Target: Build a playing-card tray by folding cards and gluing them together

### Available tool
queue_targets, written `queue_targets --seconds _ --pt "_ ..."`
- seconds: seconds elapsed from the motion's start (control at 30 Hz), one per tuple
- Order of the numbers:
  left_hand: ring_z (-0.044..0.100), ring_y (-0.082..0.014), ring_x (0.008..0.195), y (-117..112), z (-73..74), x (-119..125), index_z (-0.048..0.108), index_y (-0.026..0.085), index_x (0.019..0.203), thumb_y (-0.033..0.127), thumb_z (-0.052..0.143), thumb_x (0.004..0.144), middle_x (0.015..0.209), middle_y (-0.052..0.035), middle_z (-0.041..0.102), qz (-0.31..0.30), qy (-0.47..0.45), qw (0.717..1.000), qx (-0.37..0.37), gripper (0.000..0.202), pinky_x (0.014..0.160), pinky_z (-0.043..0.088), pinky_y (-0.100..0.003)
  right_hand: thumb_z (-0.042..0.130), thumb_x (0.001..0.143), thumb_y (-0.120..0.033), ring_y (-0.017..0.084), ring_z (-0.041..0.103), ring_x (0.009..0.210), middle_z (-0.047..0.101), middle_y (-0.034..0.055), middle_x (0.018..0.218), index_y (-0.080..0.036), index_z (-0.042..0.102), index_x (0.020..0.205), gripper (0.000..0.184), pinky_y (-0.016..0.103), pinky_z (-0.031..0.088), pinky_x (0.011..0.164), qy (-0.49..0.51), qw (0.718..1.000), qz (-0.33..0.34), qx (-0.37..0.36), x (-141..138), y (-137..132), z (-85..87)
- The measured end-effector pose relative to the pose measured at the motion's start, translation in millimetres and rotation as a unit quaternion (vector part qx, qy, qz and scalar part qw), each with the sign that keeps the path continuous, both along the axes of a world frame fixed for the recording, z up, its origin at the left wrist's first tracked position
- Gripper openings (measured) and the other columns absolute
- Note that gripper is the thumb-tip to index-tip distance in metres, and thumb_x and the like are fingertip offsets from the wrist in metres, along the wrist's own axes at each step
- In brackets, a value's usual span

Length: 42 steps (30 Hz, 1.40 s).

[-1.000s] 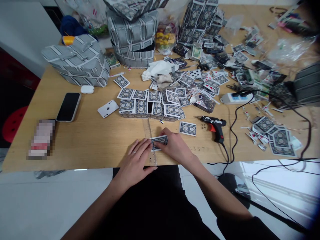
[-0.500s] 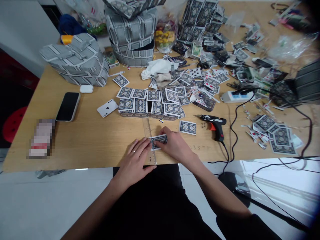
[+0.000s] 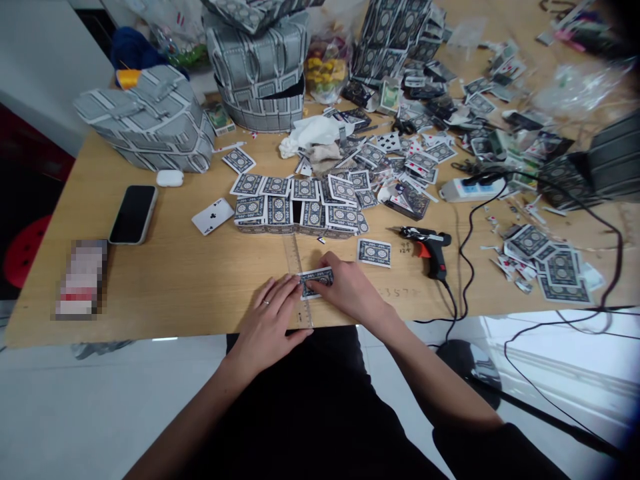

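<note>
My right hand [image 3: 349, 287] pinches a playing card [image 3: 320, 275], its dark patterned back facing up, with the thumb on top. Part of this card lies across a clear ruler [image 3: 303, 313] near the table's front edge. My left hand [image 3: 267, 313], wearing a ring, lies flat with its fingers stretched out. Its fingertips touch the ruler and the card's left end, and its thumb rests by the ruler's near end. Just beyond the hands stands a low structure of folded cards [image 3: 280, 215], with a dark gap in its front. Another card [image 3: 374, 253] lies face down to the right.
A glue gun [image 3: 425, 250] with a cord lies right, below a power strip [image 3: 473, 190]. A phone [image 3: 133, 215] and a four-cornered white case [image 3: 170, 178] are left. Woven card bags [image 3: 150, 123] stand behind, beside heaped cards and scraps [image 3: 417, 160]. Cables hang over the right edge.
The view has shifted very slightly. Both hands, the card and the ruler stay in nearly the same position.
</note>
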State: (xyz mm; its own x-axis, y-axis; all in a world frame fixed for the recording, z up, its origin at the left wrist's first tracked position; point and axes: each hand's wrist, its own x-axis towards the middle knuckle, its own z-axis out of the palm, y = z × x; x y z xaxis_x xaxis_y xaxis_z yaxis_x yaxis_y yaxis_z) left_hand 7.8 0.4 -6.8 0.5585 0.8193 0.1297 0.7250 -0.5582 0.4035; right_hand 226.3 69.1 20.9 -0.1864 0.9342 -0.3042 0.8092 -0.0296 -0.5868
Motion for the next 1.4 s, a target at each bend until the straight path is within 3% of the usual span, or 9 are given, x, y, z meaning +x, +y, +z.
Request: queue_targets --seconds 0.63,1.4 --pt "0.053 -0.0358 0.152 1.2 3.3 0.9 0.048 0.013 0.159 0.048 0.078 0.094 0.162 -0.0187 0.057 0.001 0.007 1.000 0.017 0.080 0.129 0.041 -0.057 0.078 0.089 -0.031 0.030 0.074 0.087 0.080 0.0122 0.093 -0.019 0.063 0.109 0.028 0.033 0.042 0.070 0.009 1.000 -0.002 0.002 0.4 -0.1 -0.6" --pt "0.048 -0.0344 0.156 1.6 0.8 -0.8 0.049 0.013 0.159 0.046 0.078 0.094 0.165 -0.0176 0.054 -0.007 0.012 1.000 -0.006 0.079 0.133 0.036 -0.057 0.081 0.089 -0.027 0.028 0.073 0.083 0.078 0.0097 0.089 -0.020 0.063 0.105 0.025 0.032 0.041 0.070 0.010 1.000 0.003 0.003 0.4 1.2 0.2"
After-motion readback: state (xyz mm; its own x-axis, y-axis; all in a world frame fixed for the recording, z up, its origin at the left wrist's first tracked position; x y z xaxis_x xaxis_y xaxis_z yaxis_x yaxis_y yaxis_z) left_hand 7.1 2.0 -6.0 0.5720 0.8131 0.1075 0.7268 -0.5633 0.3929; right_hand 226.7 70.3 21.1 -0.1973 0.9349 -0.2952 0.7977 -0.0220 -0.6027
